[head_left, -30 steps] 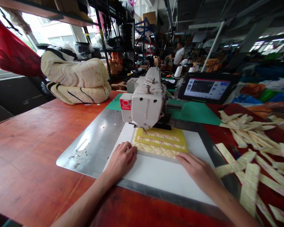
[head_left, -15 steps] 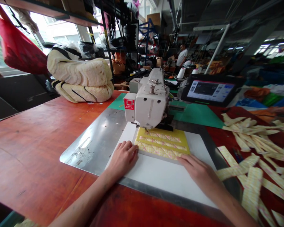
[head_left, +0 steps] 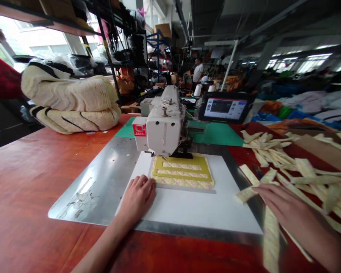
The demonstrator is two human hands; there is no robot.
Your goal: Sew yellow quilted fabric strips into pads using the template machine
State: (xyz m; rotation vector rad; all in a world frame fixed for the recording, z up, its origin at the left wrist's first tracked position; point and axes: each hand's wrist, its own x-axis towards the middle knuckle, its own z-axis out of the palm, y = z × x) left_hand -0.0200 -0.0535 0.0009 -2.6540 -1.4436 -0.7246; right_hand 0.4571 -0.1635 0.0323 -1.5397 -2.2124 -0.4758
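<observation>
My left hand (head_left: 136, 197) lies flat on the white board (head_left: 193, 206), fingertips touching the left corner of the yellow template (head_left: 183, 171) that holds patterned fabric strips under the white sewing machine head (head_left: 159, 131). My right hand (head_left: 287, 206), blurred, is over the pile of loose patterned strips (head_left: 301, 170) on the right, touching a strip (head_left: 248, 192) near the board's right edge. Whether it grips that strip I cannot tell.
A metal plate (head_left: 102, 182) surrounds the board on the red-brown table (head_left: 31, 182). A touchscreen (head_left: 224, 108) stands behind a green mat (head_left: 218, 134). Folded cream fabric (head_left: 71, 100) lies at the back left. A person (head_left: 198, 72) stands far off.
My right hand left the template's front right corner and moved right to the loose strips. The left hand stayed put. The view turned to the right.
</observation>
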